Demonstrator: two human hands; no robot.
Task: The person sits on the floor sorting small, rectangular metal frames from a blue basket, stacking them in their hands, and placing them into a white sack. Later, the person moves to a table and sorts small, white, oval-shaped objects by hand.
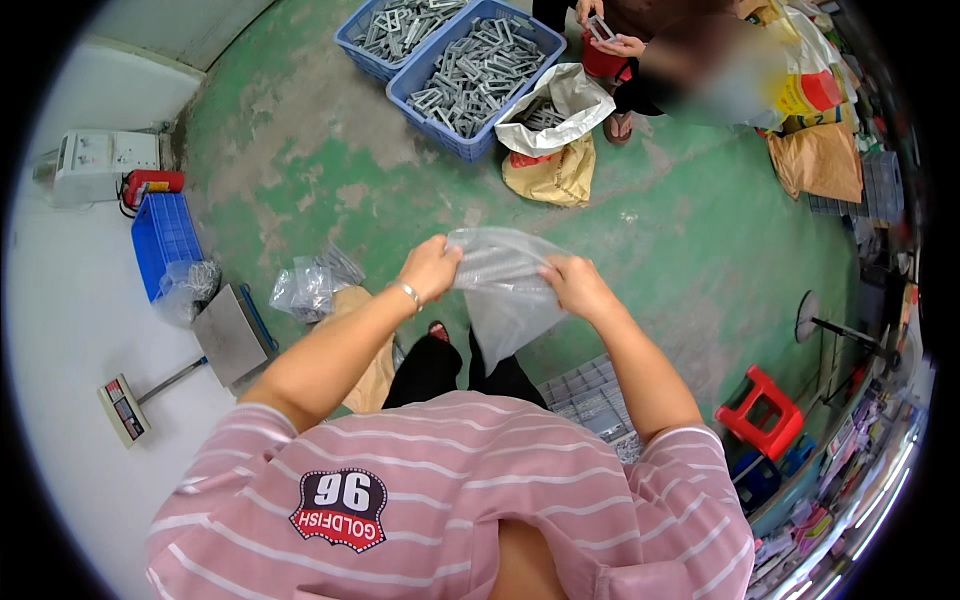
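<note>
A clear plastic bag hangs stretched between my two hands, over the floor in front of me. My left hand is closed on its upper left edge, and my right hand grips the upper right edge. The lower part of the bag droops to a point above my legs. It looks thin and nothing shows inside it. Left of my feet lie several clear bags of grey parts, beside a brown paper sack partly hidden by my left arm.
Two blue crates of grey metal frames stand ahead, beside an open white sack. A person's hands hold one frame there. A platform scale is at left; a red stool and grey crate are at right.
</note>
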